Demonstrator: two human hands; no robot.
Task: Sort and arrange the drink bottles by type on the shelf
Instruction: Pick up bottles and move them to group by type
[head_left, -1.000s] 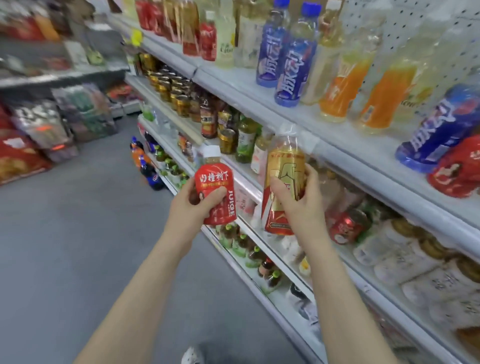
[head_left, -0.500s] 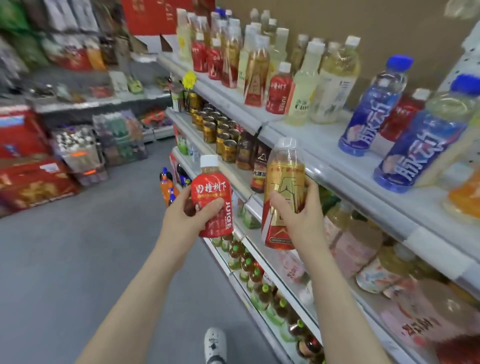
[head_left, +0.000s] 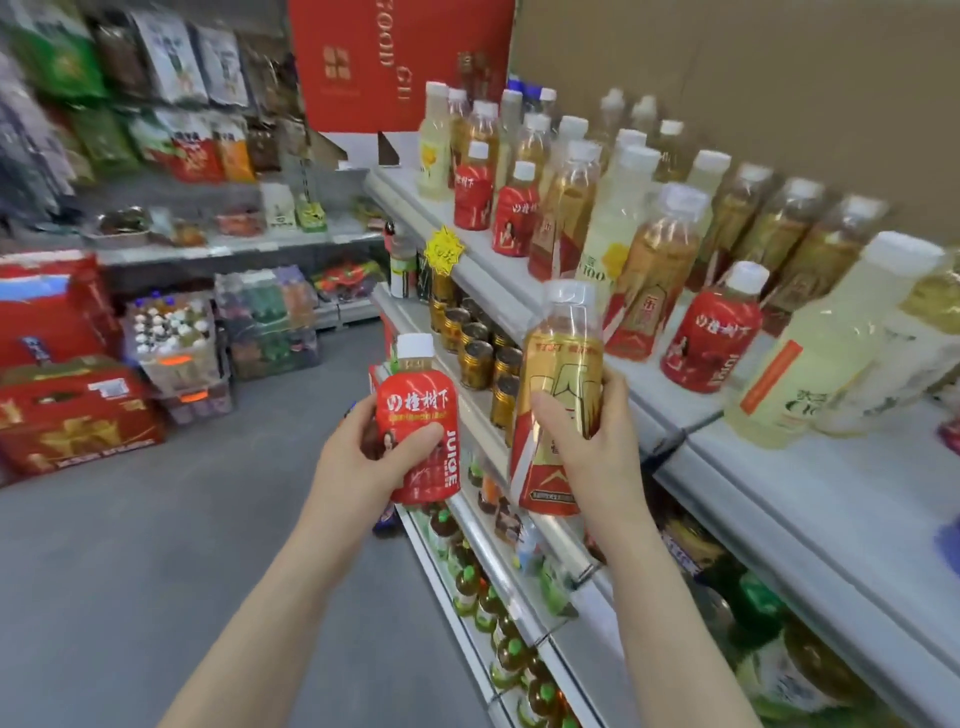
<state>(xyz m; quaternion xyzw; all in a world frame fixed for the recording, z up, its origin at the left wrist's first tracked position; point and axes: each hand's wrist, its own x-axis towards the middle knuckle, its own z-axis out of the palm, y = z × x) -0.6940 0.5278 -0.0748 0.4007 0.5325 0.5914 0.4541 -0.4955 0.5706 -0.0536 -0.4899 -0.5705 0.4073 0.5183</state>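
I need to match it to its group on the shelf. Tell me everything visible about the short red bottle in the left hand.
The red juice bottle is short and squat, seemingly plastic, with a white cap, a red wrap with white characters and "JUICE" down its side. Capped and about upright, it is held off the shelf by the left hand, thumb across its front.

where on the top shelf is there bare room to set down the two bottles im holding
The clearest bare patch on the top shelf is its front strip, right of the lone red juice bottle and in front of the pale yellow bottle. A narrower strip runs along the front edge past the golden tea bottle. Farther back, the rows stand packed, leaving no room for a hand.
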